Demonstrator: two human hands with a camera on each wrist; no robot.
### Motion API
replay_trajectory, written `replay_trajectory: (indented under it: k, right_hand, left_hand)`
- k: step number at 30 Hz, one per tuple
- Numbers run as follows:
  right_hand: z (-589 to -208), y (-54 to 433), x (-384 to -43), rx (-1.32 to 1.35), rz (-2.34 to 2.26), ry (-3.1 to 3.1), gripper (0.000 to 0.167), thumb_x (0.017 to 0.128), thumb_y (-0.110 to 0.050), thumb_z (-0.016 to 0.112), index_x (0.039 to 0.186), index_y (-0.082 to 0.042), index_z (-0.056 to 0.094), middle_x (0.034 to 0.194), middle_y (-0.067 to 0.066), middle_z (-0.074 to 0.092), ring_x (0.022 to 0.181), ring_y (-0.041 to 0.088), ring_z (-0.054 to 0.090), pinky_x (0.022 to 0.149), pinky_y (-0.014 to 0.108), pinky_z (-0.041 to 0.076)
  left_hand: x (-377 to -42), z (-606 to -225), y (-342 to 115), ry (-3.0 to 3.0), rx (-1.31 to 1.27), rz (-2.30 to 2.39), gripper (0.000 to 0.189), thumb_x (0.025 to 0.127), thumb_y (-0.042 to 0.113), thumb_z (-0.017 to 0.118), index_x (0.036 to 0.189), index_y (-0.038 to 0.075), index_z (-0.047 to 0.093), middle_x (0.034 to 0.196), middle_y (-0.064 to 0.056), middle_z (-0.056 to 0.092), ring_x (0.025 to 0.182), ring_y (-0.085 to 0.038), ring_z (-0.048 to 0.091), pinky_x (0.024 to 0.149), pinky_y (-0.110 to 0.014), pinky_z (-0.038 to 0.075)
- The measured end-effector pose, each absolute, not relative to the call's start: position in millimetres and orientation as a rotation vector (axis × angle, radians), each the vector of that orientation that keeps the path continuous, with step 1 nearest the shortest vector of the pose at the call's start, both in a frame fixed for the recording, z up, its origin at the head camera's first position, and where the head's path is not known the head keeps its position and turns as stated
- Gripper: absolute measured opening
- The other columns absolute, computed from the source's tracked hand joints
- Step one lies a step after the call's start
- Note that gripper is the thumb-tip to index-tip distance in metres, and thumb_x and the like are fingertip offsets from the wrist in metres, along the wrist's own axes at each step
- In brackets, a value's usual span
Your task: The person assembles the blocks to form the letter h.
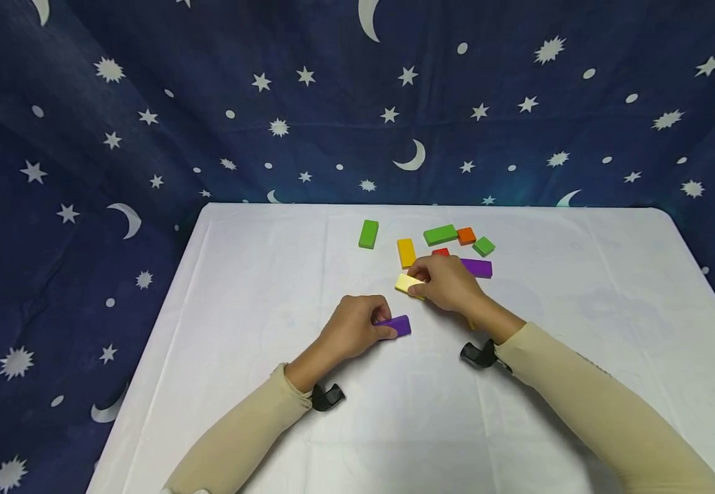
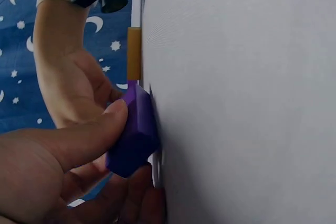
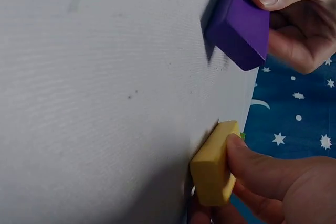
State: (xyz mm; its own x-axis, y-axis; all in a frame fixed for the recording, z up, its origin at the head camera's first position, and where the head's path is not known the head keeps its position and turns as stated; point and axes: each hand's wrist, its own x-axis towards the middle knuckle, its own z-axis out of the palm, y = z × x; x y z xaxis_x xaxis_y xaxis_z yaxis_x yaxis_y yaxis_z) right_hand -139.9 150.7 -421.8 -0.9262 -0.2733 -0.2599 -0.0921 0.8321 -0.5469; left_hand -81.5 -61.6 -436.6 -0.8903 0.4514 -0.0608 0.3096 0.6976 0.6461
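Observation:
My left hand [image 1: 354, 326] pinches a purple block [image 1: 401, 325] between thumb and fingers, low over the white table. In the left wrist view the thumb lies on the side of that purple block [image 2: 137, 129]. Farther back and to the right, my right hand [image 1: 447, 281] grips a pale yellow block [image 1: 407, 283]. The right wrist view shows this yellow block [image 3: 214, 166] under the thumb, at the table surface, with the purple block [image 3: 239, 22] in the left hand apart from it. Just behind the right hand, a red block [image 1: 440, 252] is partly hidden.
Behind the hands lie a green block [image 1: 368, 234], an orange-yellow block [image 1: 406, 253], a longer green block [image 1: 440, 234], an orange block [image 1: 466, 236], a small green block [image 1: 484, 246] and another purple block [image 1: 479, 268]. An orange-yellow piece [image 1: 471, 324] peeks out under the right wrist.

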Motion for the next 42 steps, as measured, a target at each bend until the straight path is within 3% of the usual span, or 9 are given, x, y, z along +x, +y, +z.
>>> replay_trajectory:
  k: [4, 6, 12, 14, 18, 22, 28, 37, 42]
  right_hand:
    - [-423, 151, -140, -0.262, -0.808, 2.648, 0.040, 0.086, -0.024, 0.083, 0.123, -0.013, 0.070, 0.092, 0.005, 0.066, 0.085, 0.022, 0.059, 0.077, 0.034, 0.049]
    - [-424, 151, -140, -0.249, -0.852, 2.612, 0.047, 0.087, -0.024, 0.082, 0.131, -0.017, 0.067, 0.090, 0.005, 0.063, 0.083, 0.022, 0.057, 0.074, 0.033, 0.047]
    - [-428, 147, -142, -0.145, -1.069, 2.481, 0.044, 0.092, -0.025, 0.076, 0.134, -0.023, 0.064, 0.094, 0.007, 0.058, 0.084, 0.024, 0.054, 0.070, 0.031, 0.045]
    - [-429, 144, -142, -0.078, -1.189, 2.402, 0.039, 0.094, -0.024, 0.075, 0.131, -0.022, 0.063, 0.098, 0.009, 0.058, 0.086, 0.024, 0.057, 0.071, 0.029, 0.052]
    - [-431, 138, -144, 0.035, -1.392, 2.261, 0.036, 0.096, -0.018, 0.072, 0.129, -0.017, 0.060, 0.105, 0.012, 0.056, 0.091, 0.024, 0.062, 0.075, 0.031, 0.062]
    - [-434, 132, -148, 0.096, -1.543, 2.158, 0.036, 0.098, -0.013, 0.069, 0.132, -0.013, 0.057, 0.106, 0.013, 0.051, 0.091, 0.025, 0.062, 0.076, 0.035, 0.063]
    - [-439, 119, -151, 0.186, -1.726, 2.048, 0.041, 0.097, -0.006, 0.067, 0.136, -0.008, 0.055, 0.109, 0.013, 0.051, 0.095, 0.023, 0.064, 0.075, 0.036, 0.063]
    - [-442, 109, -153, 0.182, -1.663, 2.175, 0.037, 0.093, -0.015, 0.075, 0.129, -0.017, 0.064, 0.106, 0.009, 0.060, 0.081, 0.019, 0.065, 0.062, 0.033, 0.062]
    - [-444, 110, -154, 0.102, -1.488, 2.355, 0.037, 0.092, -0.020, 0.077, 0.127, -0.018, 0.068, 0.103, 0.008, 0.062, 0.063, 0.016, 0.063, 0.056, 0.026, 0.058]
  left_hand:
    - [-85, -436, -68, 2.600, 0.550, 1.038, 0.032, 0.087, 0.024, 0.083, 0.115, 0.011, 0.073, 0.082, 0.004, 0.063, 0.071, -0.008, 0.052, 0.065, -0.023, 0.042]
    - [-87, -435, -71, 2.566, 0.507, 1.084, 0.032, 0.091, 0.021, 0.079, 0.120, 0.010, 0.071, 0.085, 0.002, 0.062, 0.074, -0.010, 0.052, 0.066, -0.025, 0.042]
    - [-93, -434, -78, 2.521, 0.331, 1.235, 0.020, 0.089, 0.018, 0.078, 0.101, 0.009, 0.066, 0.081, 0.002, 0.062, 0.068, -0.009, 0.056, 0.065, -0.024, 0.045]
    - [-96, -435, -80, 2.485, 0.274, 1.270, 0.020, 0.088, 0.018, 0.080, 0.096, 0.008, 0.065, 0.078, 0.003, 0.064, 0.065, -0.007, 0.059, 0.064, -0.023, 0.047]
    - [-102, -441, -85, 2.414, 0.199, 1.304, 0.025, 0.086, 0.020, 0.082, 0.103, 0.006, 0.068, 0.075, 0.003, 0.071, 0.062, -0.008, 0.066, 0.063, -0.024, 0.051]
    - [-105, -445, -88, 2.394, 0.212, 1.329, 0.034, 0.086, 0.022, 0.083, 0.113, 0.007, 0.069, 0.074, 0.002, 0.075, 0.062, -0.010, 0.069, 0.063, -0.025, 0.052]
    - [-107, -443, -92, 2.557, 0.262, 1.286, 0.030, 0.080, 0.022, 0.088, 0.105, 0.011, 0.073, 0.076, 0.005, 0.073, 0.067, -0.006, 0.063, 0.067, -0.025, 0.049]
    - [-110, -446, -95, 2.606, 0.309, 1.205, 0.033, 0.080, 0.023, 0.088, 0.107, 0.011, 0.073, 0.075, 0.005, 0.068, 0.065, -0.007, 0.056, 0.064, -0.026, 0.045]
    - [-109, -447, -96, 2.589, 0.335, 1.171, 0.032, 0.081, 0.024, 0.088, 0.104, 0.013, 0.070, 0.072, 0.005, 0.066, 0.064, -0.007, 0.055, 0.062, -0.025, 0.043]
